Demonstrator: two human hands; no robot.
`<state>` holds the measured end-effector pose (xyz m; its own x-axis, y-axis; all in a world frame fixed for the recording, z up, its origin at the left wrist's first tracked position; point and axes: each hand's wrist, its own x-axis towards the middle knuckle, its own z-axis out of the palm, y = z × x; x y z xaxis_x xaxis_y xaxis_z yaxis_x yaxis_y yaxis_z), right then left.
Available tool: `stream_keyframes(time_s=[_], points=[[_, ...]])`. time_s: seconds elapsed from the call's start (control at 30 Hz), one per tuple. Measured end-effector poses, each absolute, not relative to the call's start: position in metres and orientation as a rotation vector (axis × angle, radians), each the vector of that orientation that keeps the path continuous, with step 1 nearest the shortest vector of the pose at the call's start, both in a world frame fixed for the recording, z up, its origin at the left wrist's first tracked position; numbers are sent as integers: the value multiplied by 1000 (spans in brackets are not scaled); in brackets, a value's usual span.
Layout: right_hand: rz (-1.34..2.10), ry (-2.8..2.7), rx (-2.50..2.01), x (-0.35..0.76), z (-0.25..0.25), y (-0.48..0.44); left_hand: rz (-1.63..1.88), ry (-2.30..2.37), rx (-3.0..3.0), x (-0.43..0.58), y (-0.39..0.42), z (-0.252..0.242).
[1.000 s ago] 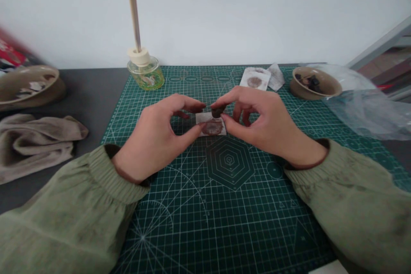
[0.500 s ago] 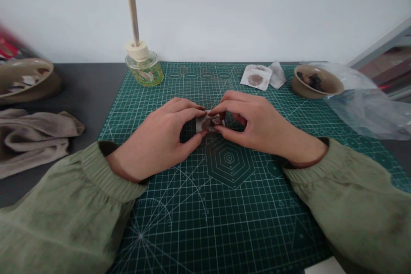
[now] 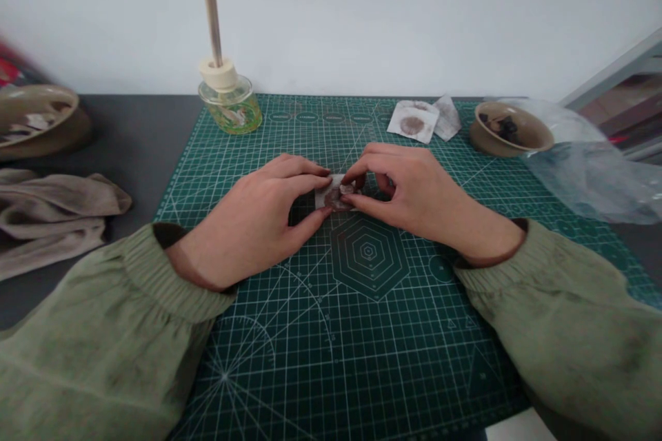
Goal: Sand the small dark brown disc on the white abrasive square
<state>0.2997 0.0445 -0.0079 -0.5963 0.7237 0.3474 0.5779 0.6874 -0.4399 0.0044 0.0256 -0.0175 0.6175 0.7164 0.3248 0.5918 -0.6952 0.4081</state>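
A small white paper square (image 3: 331,195) with a brown round stain lies on the green cutting mat (image 3: 362,331). My left hand (image 3: 263,220) pinches its left edge between thumb and fingers. My right hand (image 3: 408,193) pinches the right side, pressing a small dark piece down on the paper. Both hands rest on the mat, fingertips almost touching each other. Most of the paper is hidden under the fingers.
A glass diffuser bottle (image 3: 230,103) with a tall stick stands at the mat's far left. Two more stained paper squares (image 3: 421,120) lie far right, beside a tan bowl (image 3: 509,131) of dark pieces and a clear plastic bag (image 3: 589,165). A beige cloth (image 3: 52,210) and another bowl (image 3: 36,120) sit left.
Both hands came down from above the mat and closed together on the paper; the dark piece held in the right fingers is now pressed onto it.
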Motion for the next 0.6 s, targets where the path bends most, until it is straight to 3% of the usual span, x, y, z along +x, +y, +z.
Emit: stream_keyframes(time_s=[0.6], points=[[474, -2414, -1019, 296, -9, 45, 663, 1086, 2552, 4, 28, -21]])
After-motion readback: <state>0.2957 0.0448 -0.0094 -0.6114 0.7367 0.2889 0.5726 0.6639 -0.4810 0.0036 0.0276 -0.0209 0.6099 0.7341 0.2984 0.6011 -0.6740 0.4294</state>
